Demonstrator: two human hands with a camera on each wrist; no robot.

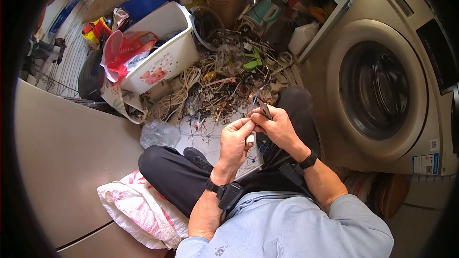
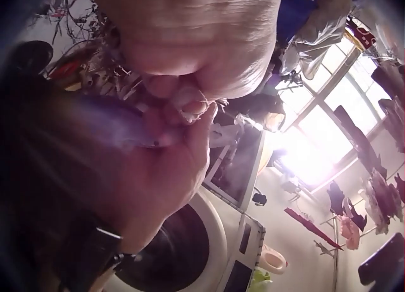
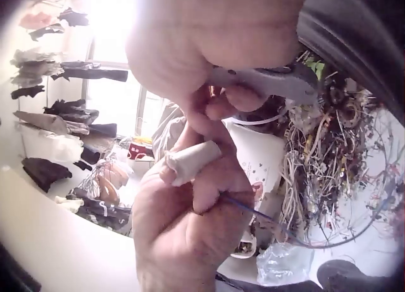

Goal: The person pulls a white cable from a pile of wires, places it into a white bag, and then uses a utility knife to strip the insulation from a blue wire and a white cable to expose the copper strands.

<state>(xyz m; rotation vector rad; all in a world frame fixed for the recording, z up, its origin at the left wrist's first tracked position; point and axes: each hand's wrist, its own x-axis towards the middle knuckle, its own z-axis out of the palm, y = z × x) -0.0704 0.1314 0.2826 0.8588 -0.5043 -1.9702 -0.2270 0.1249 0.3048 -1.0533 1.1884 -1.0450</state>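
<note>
My left hand and right hand meet fingertip to fingertip above the lap. Curled left fingers hold a thin blue wire, which trails out from them across the right wrist view. A white wrap covers one left finger. My right hand grips a grey tool with a flat, smooth body; the fingers hide its working end, so I cannot tell its kind. Below the hands, a tangled heap of wires spreads over a white surface.
A washing machine stands at the right. A white bin full of items is at the upper left, with a clear plastic bag below it. A white-and-red sack lies beside the left leg. Green clips top the heap.
</note>
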